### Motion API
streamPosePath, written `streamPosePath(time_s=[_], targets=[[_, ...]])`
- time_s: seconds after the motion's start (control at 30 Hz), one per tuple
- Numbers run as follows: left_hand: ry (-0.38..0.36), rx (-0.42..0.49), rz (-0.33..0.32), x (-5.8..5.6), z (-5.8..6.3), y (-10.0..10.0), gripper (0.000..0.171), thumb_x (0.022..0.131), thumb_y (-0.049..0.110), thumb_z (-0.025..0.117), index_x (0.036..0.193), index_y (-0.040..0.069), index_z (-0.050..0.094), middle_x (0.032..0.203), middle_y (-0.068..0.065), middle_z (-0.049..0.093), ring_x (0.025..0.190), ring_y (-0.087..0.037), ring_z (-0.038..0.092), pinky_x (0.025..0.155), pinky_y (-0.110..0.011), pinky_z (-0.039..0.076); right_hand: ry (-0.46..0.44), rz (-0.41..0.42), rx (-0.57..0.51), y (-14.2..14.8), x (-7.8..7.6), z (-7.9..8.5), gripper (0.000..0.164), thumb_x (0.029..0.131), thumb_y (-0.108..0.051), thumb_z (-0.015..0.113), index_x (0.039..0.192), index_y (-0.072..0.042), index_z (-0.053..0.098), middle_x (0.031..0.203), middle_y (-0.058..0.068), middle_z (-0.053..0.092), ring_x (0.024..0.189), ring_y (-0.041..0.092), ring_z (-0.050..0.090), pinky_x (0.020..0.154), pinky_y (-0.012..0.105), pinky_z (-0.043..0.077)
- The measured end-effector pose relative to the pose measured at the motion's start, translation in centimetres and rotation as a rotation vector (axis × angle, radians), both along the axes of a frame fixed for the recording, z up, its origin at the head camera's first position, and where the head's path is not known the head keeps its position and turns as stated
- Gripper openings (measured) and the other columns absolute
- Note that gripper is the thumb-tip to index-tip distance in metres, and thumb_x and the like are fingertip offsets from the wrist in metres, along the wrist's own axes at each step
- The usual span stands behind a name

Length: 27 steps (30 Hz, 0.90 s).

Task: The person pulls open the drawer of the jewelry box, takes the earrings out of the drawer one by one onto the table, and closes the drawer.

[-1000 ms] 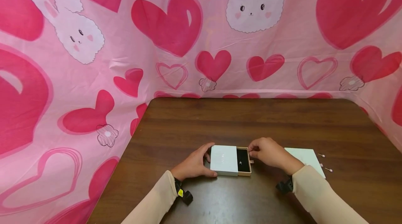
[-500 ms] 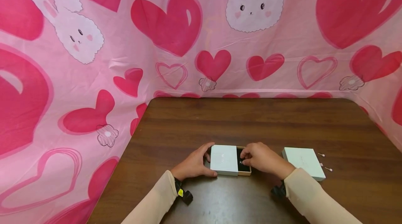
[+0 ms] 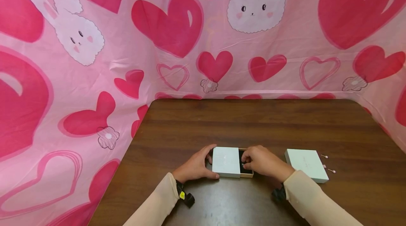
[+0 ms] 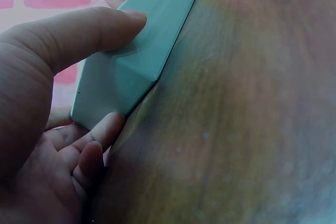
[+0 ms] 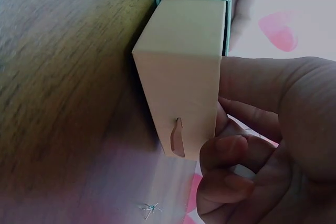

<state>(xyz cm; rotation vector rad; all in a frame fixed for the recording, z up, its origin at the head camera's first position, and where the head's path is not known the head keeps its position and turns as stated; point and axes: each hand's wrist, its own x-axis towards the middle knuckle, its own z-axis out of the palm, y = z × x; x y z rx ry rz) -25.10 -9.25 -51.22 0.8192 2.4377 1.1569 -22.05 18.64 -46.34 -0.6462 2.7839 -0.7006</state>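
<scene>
My left hand point(image 3: 196, 164) grips the pale mint sleeve point(image 3: 226, 162) of a small jewellery box, thumb on the near side and fingers around the far side. From its right end a beige drawer point(image 5: 181, 80) is partly slid out, with a black pad inside and a short ribbon tab point(image 5: 177, 139) on its end. My right hand point(image 3: 261, 161) reaches over that drawer. Its thumb and index finger pinch at a small silver star earring point(image 3: 243, 164) on the pad, mostly covered by the fingertips; the other fingers are curled.
Another small silver star point(image 5: 151, 208) lies on the table beyond the drawer's end. To the right sits a second mint box point(image 3: 307, 165), with two pearl-tipped pieces point(image 3: 331, 171) at its right side. A pink heart-print cloth point(image 3: 177, 25) hangs behind the brown table point(image 3: 253, 124).
My right hand has moved left from the drawer's right edge to over the black pad, its fingertips coming down at the star. My left hand keeps its hold on the sleeve.
</scene>
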Motion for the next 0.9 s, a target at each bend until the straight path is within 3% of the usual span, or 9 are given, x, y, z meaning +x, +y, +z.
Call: streamPosePath(time_s=[0.23, 0.5, 0.7, 0.9], targets=[[0.008, 0.008, -0.002, 0.0, 0.0, 0.0, 0.105, 0.067, 0.044, 0.088, 0.15, 0.018, 0.029, 0.095, 0.007, 0.056, 0.083, -0.008, 0.055, 0.074, -0.029, 0.046, 0.023, 0.024, 0.0, 0.1, 0.0, -0.2, 0.01, 0.084, -0.011, 0.075, 0.087, -0.02, 0.073, 0.082, -0.014, 0.06, 0.068, 0.005, 0.051, 0.061, 0.03, 0.045], [0.004, 0.014, -0.001, 0.0, 0.0, 0.0, 0.105, 0.067, 0.045, 0.088, 0.15, 0.017, 0.03, 0.095, 0.006, 0.056, 0.082, -0.009, 0.055, 0.072, -0.029, 0.046, 0.057, 0.035, 0.026, 0.1, 0.2, 0.0, 0.012, 0.084, -0.008, 0.073, 0.093, -0.017, 0.074, 0.096, -0.006, 0.064, 0.088, 0.018, 0.059, 0.075, 0.04, 0.05], [-0.001, 0.014, -0.001, 0.0, 0.0, 0.0, 0.105, 0.067, 0.045, 0.088, 0.15, 0.018, 0.03, 0.095, 0.006, 0.056, 0.082, -0.009, 0.055, 0.072, -0.029, 0.046, 0.062, -0.05, 0.065, -0.5, 0.5, 0.0, 0.003, 0.088, -0.02, 0.073, 0.091, -0.019, 0.073, 0.095, -0.008, 0.062, 0.088, 0.018, 0.059, 0.077, 0.04, 0.05], [0.001, 0.026, 0.001, 0.2, 0.0, 0.0, 0.103, 0.066, 0.043, 0.089, 0.148, 0.016, 0.032, 0.101, 0.005, 0.054, 0.084, -0.009, 0.055, 0.074, -0.029, 0.047, 0.082, -0.107, 0.141, -1.2, 0.6, -0.2, 0.011, 0.082, -0.031, 0.079, 0.082, -0.023, 0.071, 0.084, -0.011, 0.058, 0.075, 0.01, 0.054, 0.068, 0.034, 0.048]])
